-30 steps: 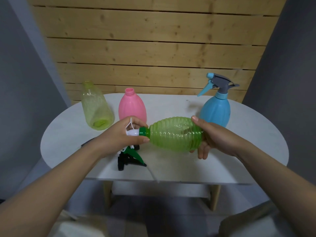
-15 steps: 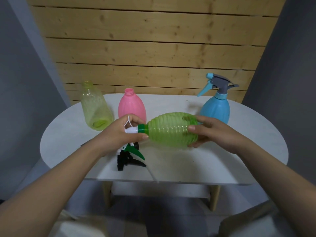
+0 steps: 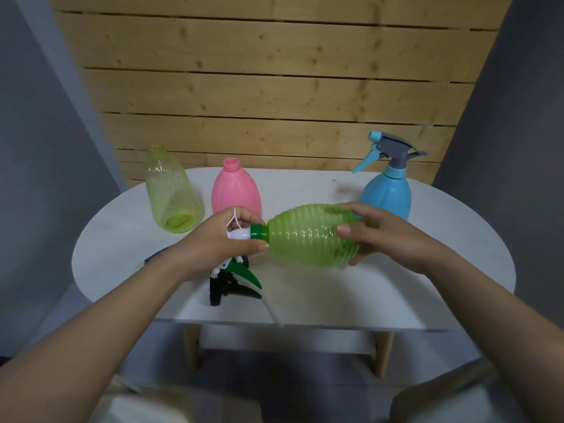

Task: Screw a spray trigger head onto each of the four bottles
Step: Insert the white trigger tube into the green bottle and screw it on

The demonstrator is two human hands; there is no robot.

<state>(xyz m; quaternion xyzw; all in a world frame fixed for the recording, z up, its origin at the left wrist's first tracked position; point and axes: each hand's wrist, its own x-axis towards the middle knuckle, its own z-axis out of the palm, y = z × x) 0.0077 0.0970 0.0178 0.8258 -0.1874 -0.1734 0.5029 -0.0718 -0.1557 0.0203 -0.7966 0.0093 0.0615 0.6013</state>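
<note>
A ribbed green bottle (image 3: pixel 308 235) lies on its side in the air above the white table (image 3: pixel 396 288), neck pointing left. My right hand (image 3: pixel 381 230) grips its base end. My left hand (image 3: pixel 222 239) is closed around a white and green spray trigger head (image 3: pixel 248 232) whose green collar sits on the bottle's neck; most of the head is hidden in my palm. A blue bottle (image 3: pixel 386 193) with a grey and blue trigger head stands at the back right. A pink bottle (image 3: pixel 236 190) and a yellow-green bottle (image 3: pixel 171 193) stand open-necked at the back left.
A black and green trigger head (image 3: pixel 233 277) lies on the table under my left hand. A thin dark part (image 3: pixel 154 257) lies by the table's left edge. A wooden slat wall stands behind the table, with grey walls at both sides.
My right hand has shifted its grip around the bottle's base, fingers now over the top, and the bottle sits a little higher. My left hand stays on the trigger head.
</note>
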